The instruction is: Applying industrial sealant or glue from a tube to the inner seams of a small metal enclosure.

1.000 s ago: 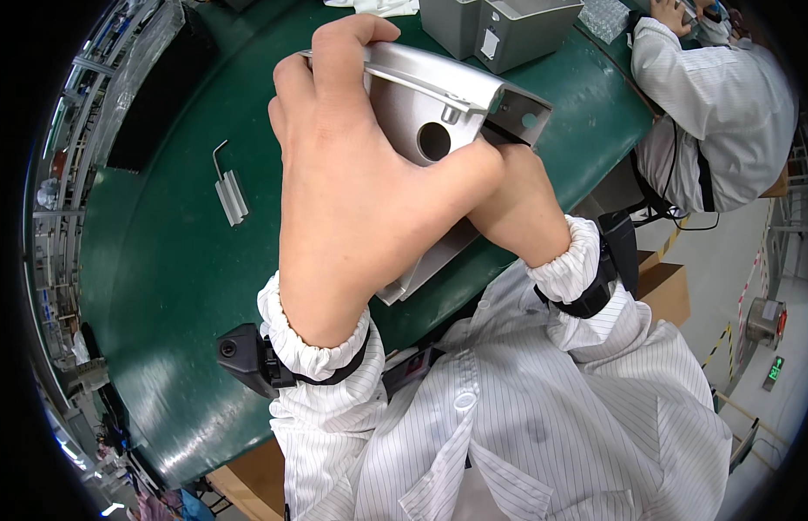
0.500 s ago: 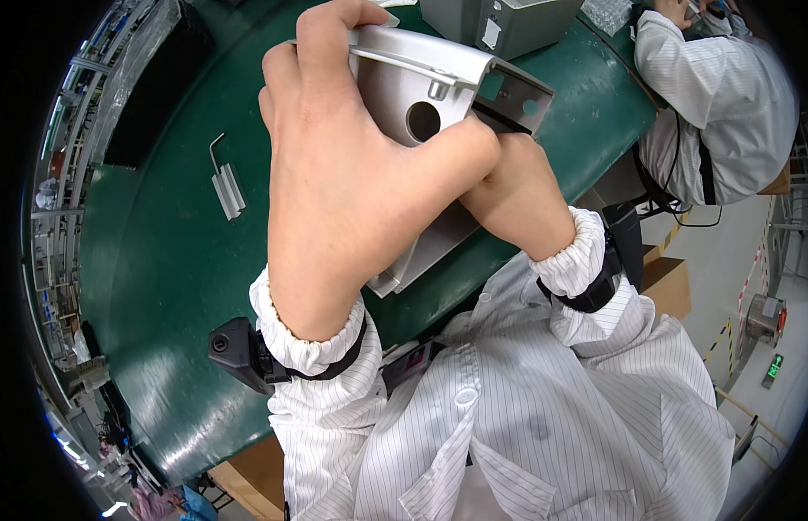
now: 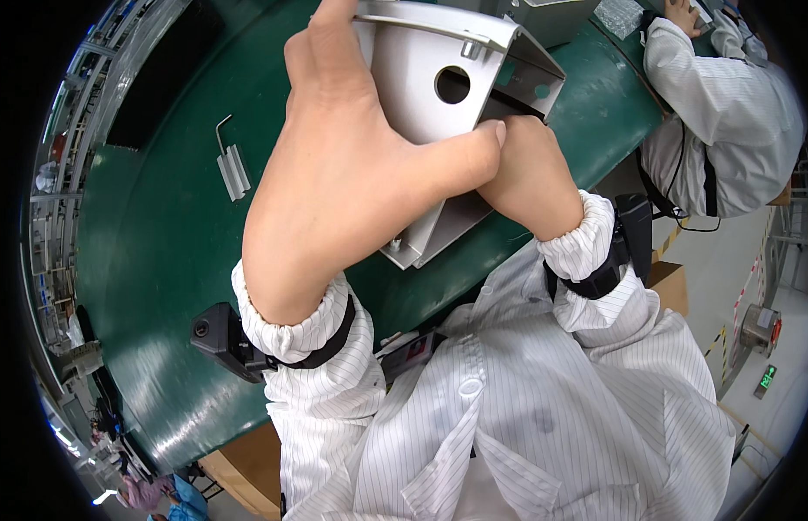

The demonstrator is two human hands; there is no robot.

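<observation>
A silvery sheet-metal housing (image 3: 417, 82) with a round hole, a small post and an open side is held up over the green table, tilted. My left hand (image 3: 334, 165) is closed on it, with the fingers over the far left edge and the thumb stretched across the near face toward the right hand. Into the housing's open right side reaches my right hand (image 3: 536, 178). Its fingers are hidden inside, so what they touch cannot be seen. A dark strip shows just above the right knuckles.
On the green table (image 3: 169, 286), an L-shaped hex key (image 3: 220, 135) touches a small grooved metal piece (image 3: 234, 174) to the left. A grey bin (image 3: 551, 22) and bubble wrap (image 3: 618, 16) lie at the back. A co-worker (image 3: 725, 113) sits at right; a cardboard box (image 3: 252, 469) stands below the table edge.
The housing has shifted a little to the right and turned, showing more of its hole and open side. My left hand moved with it; the right hand stays inside.
</observation>
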